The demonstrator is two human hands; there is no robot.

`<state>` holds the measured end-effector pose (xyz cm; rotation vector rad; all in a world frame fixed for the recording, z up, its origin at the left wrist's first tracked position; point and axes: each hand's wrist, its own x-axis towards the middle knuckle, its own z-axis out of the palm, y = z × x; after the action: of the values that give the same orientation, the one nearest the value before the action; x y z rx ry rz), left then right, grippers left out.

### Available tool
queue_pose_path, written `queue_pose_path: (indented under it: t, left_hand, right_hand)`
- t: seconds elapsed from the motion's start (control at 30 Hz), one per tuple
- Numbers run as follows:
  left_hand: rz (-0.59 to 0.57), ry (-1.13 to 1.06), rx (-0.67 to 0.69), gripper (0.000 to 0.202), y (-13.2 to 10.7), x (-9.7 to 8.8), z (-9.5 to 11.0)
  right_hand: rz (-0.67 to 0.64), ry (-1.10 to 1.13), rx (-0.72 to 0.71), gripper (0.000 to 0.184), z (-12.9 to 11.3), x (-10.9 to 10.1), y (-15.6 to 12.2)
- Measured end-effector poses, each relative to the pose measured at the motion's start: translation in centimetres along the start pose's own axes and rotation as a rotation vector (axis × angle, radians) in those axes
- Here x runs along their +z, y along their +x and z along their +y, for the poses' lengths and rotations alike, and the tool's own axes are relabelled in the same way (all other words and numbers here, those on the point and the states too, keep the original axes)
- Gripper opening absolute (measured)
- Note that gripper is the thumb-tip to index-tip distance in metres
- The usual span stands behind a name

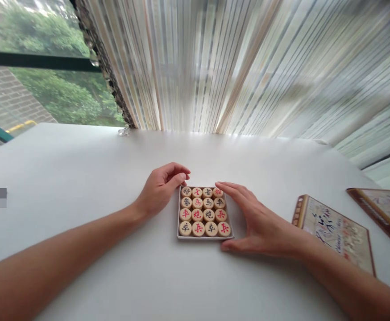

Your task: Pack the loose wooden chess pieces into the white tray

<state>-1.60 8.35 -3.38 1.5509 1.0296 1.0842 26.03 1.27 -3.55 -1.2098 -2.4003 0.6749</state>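
Observation:
A small square tray [204,237] on the white table [81,178] holds several round wooden chess pieces [202,210] with red and black characters, packed in rows. My left hand [160,187] rests at the tray's far left corner, fingers curled, fingertips touching its edge. My right hand [253,220] lies along the tray's right side with fingers stretched out and the thumb at the near right corner. Neither hand has lifted a piece.
A flat printed box lid [335,232] lies right of my right forearm, and another box part [382,209] sits further right by the table edge. Striped curtains [248,67] hang behind the table. A window [41,80] shows trees at left.

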Motion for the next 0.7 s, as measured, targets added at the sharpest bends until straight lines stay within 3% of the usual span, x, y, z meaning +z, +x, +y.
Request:
queue_pose_path:
  t: [0.23,0.4,0.53,0.7]
  left_hand:
    - [0.018,0.056,0.040,0.018,-0.3,0.4,-0.7]
    - [0.028,0.075,0.052,0.020,-0.3,0.1,-1.2]
    - [0.027,0.102,0.060,0.019,-0.4,0.1,-1.1]
    - [0.031,0.134,0.068,0.018,-0.2,0.1,-1.2]
  right_hand:
    - [0.106,-0.079,-0.045,0.116,2.6,1.3,-1.2]
    - [0.216,-0.123,0.013,0.092,3.3,1.1,-1.1]
    - [0.255,-0.163,0.019,0.087,2.6,0.5,-0.8]
    - [0.270,-0.209,0.070,0.078,3.6,0.0,-0.3]
